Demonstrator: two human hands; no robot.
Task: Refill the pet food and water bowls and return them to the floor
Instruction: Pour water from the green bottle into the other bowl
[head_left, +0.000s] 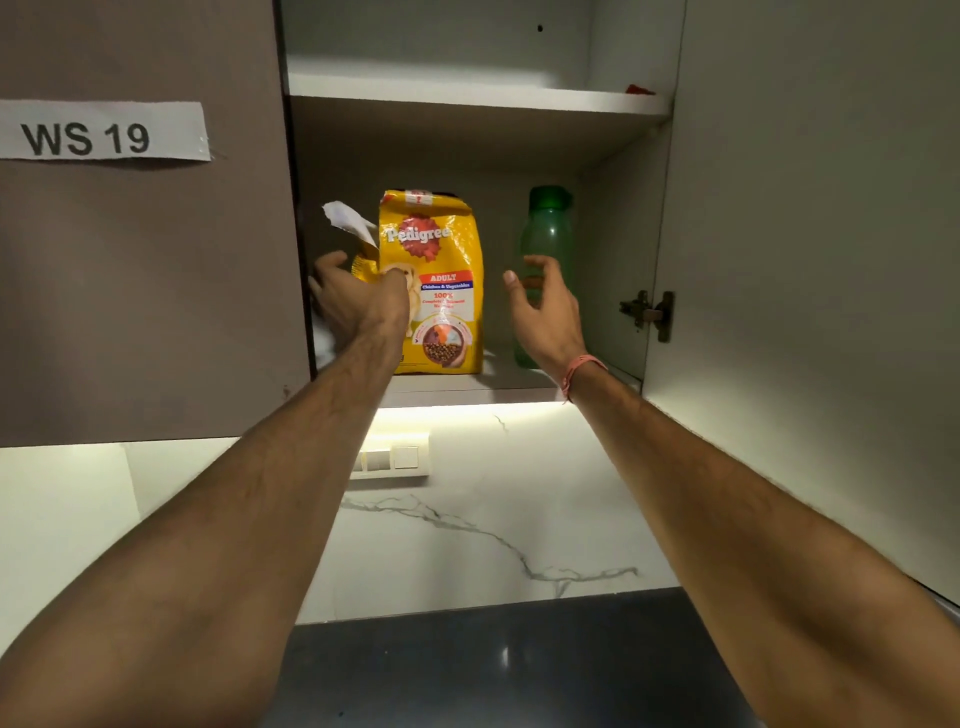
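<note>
The yellow food bag (436, 283) stands on the lower cupboard shelf (514, 376), the green bottle (545, 234) to its right. The left hand (358, 299) curls round the bag's left side; the right hand (543, 306) reaches open-fingered beside the bottle. The bag's torn top may spill kibble if tipped.

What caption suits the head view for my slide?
Both hands reach into the open cupboard: left hand at the yellow pet-food bag, right hand before the green plastic bottle.
</note>
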